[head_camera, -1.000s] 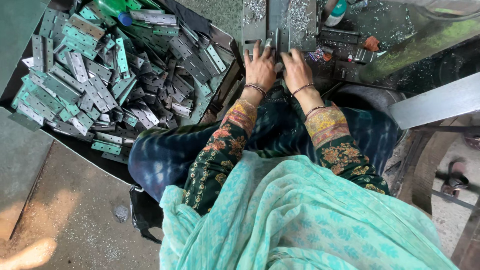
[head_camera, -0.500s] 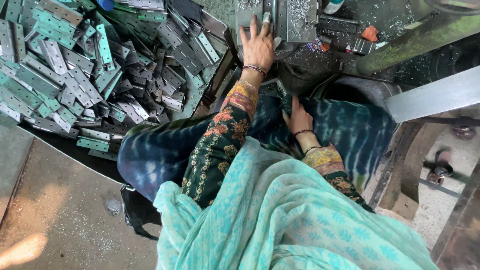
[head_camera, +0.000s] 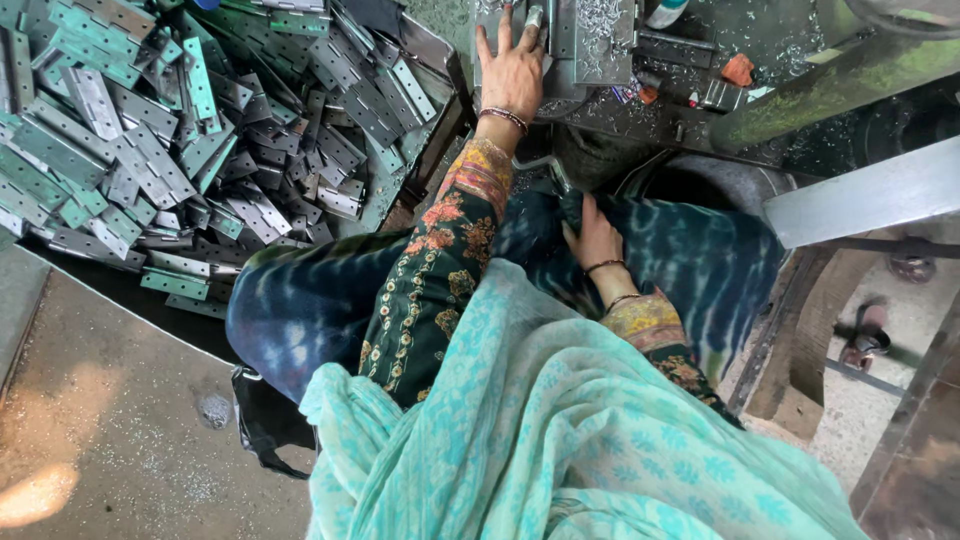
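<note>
A large heap of flat metal hinge plates (head_camera: 180, 150), grey and green-tinted, fills a tray (head_camera: 425, 50) to the left of the left hand, well apart from both grips. Ahead of the person stands a machine worktop (head_camera: 700, 130) strewn with metal shavings. A grey metal block (head_camera: 598, 40) sits on it just right of the left hand.

The left hand (head_camera: 512, 72) lies flat, palm down, on the worktop, fingers spread and extended; its grip is open and closes on nothing. Whether a plate lies under the palm cannot be told. A small metal piece (head_camera: 534, 16) stands at its fingertips, touching or just beside them. A bangle (head_camera: 506, 117) circles the wrist.

The right hand (head_camera: 592, 235) rests lower, nearer the body, on the dark blue tie-dyed cloth (head_camera: 680, 260) over the lap. Its fingers curl loosely against the fabric; no object is seen in this grip. A small orange piece (head_camera: 738, 69) lies on the worktop, well right of the left hand.
</note>
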